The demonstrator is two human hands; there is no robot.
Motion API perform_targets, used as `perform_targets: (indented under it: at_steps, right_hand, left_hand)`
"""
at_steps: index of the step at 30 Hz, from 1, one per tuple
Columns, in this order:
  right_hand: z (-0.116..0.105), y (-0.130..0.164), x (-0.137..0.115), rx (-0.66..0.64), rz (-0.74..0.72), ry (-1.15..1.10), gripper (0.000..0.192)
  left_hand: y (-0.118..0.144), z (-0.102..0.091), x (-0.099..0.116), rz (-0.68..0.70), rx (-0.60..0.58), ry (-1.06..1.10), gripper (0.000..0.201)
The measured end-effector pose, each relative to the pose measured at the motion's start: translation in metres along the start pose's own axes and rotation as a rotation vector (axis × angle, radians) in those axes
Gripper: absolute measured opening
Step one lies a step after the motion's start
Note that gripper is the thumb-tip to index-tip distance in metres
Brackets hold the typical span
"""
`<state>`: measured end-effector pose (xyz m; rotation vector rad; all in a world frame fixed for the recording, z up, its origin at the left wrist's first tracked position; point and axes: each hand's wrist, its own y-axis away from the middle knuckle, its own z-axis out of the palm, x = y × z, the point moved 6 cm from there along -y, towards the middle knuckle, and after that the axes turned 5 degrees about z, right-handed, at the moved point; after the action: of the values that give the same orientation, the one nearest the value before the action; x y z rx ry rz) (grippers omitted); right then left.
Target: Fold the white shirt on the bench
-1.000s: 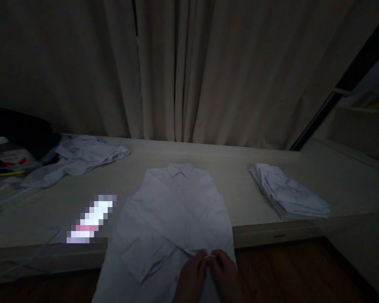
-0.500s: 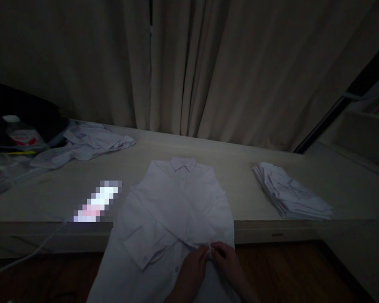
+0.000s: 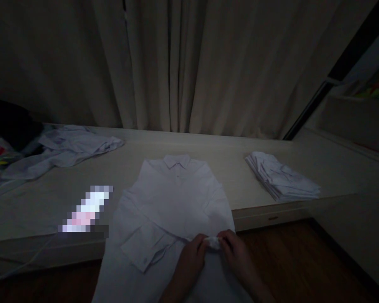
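Note:
A white button-up shirt (image 3: 180, 198) lies front up, its collar toward the curtain and its lower part hanging over the near edge of the surface. One sleeve is folded across the front, with its buttoned cuff (image 3: 142, 252) resting at the lower left. My left hand (image 3: 192, 256) and my right hand (image 3: 235, 250) are side by side at the lower right of the shirt. Between them they pinch the end of the other sleeve, which looks like its cuff (image 3: 212, 242), stretched a short way between the fingertips.
Folded white shirts (image 3: 279, 176) are stacked at the right. A crumpled pale garment (image 3: 72, 145) lies at the left near a dark bundle (image 3: 11, 122). A blurred-out bright device (image 3: 88, 210) with a white cable (image 3: 28, 261) sits left of the shirt. Curtains (image 3: 151, 63) hang behind.
My hands have moved apart, the right one shifting rightward, so more of the sleeve end shows between them. The view has turned slightly to the right.

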<state>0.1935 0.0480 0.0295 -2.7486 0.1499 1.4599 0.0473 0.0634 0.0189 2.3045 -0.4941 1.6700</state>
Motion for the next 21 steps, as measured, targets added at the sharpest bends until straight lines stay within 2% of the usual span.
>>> perform_targets:
  at_steps: [3, 6, 9, 13, 17, 21]
  right_hand:
    - [-0.015, -0.001, 0.0, 0.057, 0.067, -0.087, 0.027]
    - [-0.01, -0.002, 0.003, 0.019, 0.125, -0.174, 0.028]
    - [-0.003, -0.003, 0.01, 0.01, 0.177, -0.265, 0.028]
    - [-0.004, -0.004, 0.014, 0.042, 0.233, -0.303, 0.031]
    - [-0.009, 0.005, -0.002, 0.146, 0.142, -0.197, 0.028]
    - [0.002, 0.013, -0.018, 0.103, 0.027, -0.141, 0.026]
  left_hand:
    - [-0.001, -0.003, 0.0, -0.033, -0.01, 0.051, 0.035]
    - [-0.001, 0.004, 0.002, -0.03, -0.046, 0.043, 0.036]
    - [0.0, 0.005, 0.002, -0.039, 0.022, 0.007, 0.033]
    - [0.002, -0.001, -0.006, -0.133, 0.077, -0.111, 0.025]
    - [0.002, -0.008, -0.009, -0.199, 0.149, -0.207, 0.024]
    - [-0.001, -0.001, 0.0, -0.1, 0.111, -0.159, 0.027]
